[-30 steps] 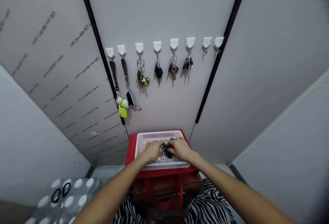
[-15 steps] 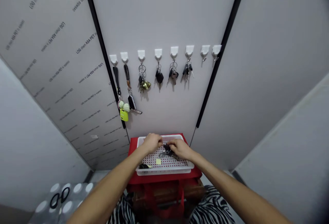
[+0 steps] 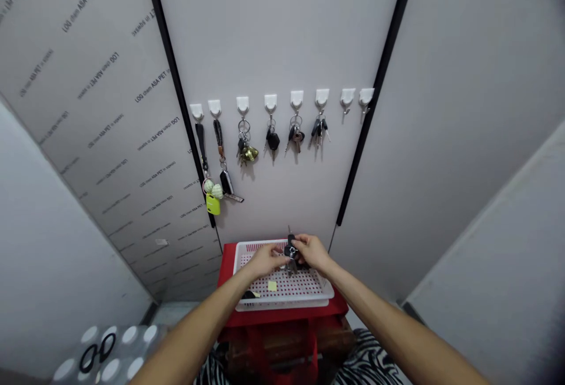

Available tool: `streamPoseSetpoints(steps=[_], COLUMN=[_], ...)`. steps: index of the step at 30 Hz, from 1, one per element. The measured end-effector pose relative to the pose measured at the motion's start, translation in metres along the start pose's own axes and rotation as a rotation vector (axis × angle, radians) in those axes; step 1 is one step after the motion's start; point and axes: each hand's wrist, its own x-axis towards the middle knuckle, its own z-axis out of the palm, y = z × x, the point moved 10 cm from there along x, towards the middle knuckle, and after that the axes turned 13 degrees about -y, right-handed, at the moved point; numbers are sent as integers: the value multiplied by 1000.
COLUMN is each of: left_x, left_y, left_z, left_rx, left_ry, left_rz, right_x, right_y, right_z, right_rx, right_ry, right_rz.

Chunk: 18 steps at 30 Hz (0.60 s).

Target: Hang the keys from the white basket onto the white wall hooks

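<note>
A bunch of keys (image 3: 290, 251) with dark heads is held up over the white basket (image 3: 282, 302). My right hand (image 3: 311, 253) pinches it from the right, one key blade pointing up toward the wall. My left hand (image 3: 267, 260) is at the bunch's left side, thumb tip against the keys and index finger apart from the thumb. Below the hands, more keys partly show on the basket floor. A small yellow paper square (image 3: 272, 286) lies in the basket, and a black item (image 3: 249, 295) sits in its near left corner, partly hidden by my left forearm.
White hooks (image 3: 271, 102) run in a row along the wall; several carry key bunches, while the two rightmost (image 3: 348, 98) carry none. A yellow-green tag (image 3: 212, 203) hangs at the left. The basket rests on a red bag (image 3: 282, 316). Capped bottles (image 3: 110, 367) stand at the lower left.
The key bunch has come up from low in the basket between my hands, with one key now upright. My left fingers have parted. The view has tilted slightly upward.
</note>
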Motion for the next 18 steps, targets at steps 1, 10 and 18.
streamPoseSetpoints(steps=[1,10,18], left_x=[0,6,-8], left_y=[-2,12,18], left_z=[5,11,-11], left_rx=[-25,-9,374], left_ry=[-13,39,220], left_rz=[-6,73,-34], right_x=[-1,2,1], right_y=[0,1,12], right_z=[-2,-14,-18], right_rx=[13,80,129], right_ry=[21,134,152], right_rz=[2,-16,-17])
